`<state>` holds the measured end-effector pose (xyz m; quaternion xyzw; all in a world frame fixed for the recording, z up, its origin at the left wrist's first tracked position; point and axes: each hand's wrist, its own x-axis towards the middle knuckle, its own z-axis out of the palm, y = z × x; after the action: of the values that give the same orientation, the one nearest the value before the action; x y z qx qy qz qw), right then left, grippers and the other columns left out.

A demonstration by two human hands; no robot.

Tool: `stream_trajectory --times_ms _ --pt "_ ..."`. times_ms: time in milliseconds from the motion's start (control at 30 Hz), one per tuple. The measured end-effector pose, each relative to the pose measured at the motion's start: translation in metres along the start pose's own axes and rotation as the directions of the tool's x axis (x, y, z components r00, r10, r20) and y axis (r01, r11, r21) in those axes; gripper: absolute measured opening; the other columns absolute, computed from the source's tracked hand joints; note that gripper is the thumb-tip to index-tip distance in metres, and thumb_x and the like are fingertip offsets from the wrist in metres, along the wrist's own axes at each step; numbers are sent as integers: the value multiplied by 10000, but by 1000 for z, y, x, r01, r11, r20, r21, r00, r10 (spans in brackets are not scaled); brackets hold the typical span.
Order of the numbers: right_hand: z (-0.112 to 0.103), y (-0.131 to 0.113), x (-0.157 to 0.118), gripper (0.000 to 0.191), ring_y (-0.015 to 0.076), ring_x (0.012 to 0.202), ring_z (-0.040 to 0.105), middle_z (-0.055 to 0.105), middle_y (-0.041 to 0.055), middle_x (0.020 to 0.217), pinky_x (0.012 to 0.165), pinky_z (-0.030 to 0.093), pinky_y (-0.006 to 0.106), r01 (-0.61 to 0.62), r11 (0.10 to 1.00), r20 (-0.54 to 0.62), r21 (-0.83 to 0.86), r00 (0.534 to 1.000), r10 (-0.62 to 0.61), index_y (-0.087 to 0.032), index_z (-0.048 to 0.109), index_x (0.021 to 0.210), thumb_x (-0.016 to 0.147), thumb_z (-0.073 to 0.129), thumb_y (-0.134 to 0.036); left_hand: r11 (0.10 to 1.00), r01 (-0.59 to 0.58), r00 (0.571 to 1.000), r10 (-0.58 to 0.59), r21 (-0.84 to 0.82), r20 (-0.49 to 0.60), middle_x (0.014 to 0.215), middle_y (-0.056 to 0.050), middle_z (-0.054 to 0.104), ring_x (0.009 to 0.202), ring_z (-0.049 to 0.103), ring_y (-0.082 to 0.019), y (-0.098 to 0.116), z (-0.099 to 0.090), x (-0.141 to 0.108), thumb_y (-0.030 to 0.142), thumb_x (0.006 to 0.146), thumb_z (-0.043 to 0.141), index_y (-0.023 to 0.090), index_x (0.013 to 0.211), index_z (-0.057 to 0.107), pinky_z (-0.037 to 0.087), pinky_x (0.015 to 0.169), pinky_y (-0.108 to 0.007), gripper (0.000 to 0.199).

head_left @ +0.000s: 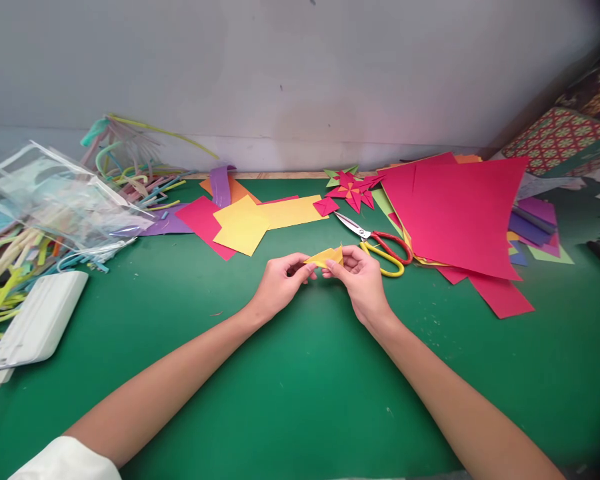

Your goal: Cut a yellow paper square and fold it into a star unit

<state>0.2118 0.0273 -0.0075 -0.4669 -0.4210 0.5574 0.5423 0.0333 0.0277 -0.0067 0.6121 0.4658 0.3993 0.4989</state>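
A small folded piece of yellow paper (pixel 325 256) is held between my two hands above the green table. My left hand (pixel 284 283) pinches its left end between thumb and fingers. On the other end, my right hand (pixel 363 280) presses with thumb and fingers. Just beyond my right hand lie scissors (pixel 387 248) with one red and one yellow handle, blades pointing back left. Behind the hands, a yellow paper square (pixel 244 225) and a yellow strip (pixel 295 212) lie flat. A folded red paper piece (pixel 326 207) sits beside a red folded-paper flower (pixel 351 191).
Large red sheets (pixel 465 213) are stacked at the right, with coloured scraps (pixel 535 223) beyond. On the left are pipe cleaners (pixel 10 273), a clear plastic bag (pixel 65 190) and a white power bank (pixel 40 320) with a cable. A wall (pixel 290 73) rises behind the green table (pixel 280 400).
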Motion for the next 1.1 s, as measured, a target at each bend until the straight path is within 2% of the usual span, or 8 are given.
stream_trajectory --times_ms 200,433,900,1100 --pt "-1 0 0 330 206 752 745 782 35 892 731 653 348 4 1000 16 10 1000 -4 -210 695 944 748 886 -394 1000 5 1000 -5 -14 12 816 -47 724 715 623 -167 0 -1 1 460 964 613 172 958 742 514 698 -272 316" --pt "-4 1 2 322 197 755 752 787 44 924 727 665 334 2 1000 18 16 1000 -3 -193 708 960 761 883 -377 1000 0 997 2 21 -75 820 -25 672 731 617 -162 -1 -2 1 454 944 637 187 934 677 502 667 -258 271" --pt "-5 1 3 342 200 727 749 775 31 895 717 671 347 -4 1000 2 15 1000 4 -201 701 941 735 896 -391 1000 9 997 -11 -24 -75 756 -32 690 694 631 -165 0 -3 1 428 960 612 173 885 681 518 681 -283 274" --pt "-4 1 2 319 194 724 742 770 30 870 700 668 332 -8 1000 18 18 1000 7 -191 708 930 742 893 -372 997 -7 996 15 83 -87 711 2 602 657 560 -150 0 -3 0 409 984 571 195 844 618 470 642 -267 260"
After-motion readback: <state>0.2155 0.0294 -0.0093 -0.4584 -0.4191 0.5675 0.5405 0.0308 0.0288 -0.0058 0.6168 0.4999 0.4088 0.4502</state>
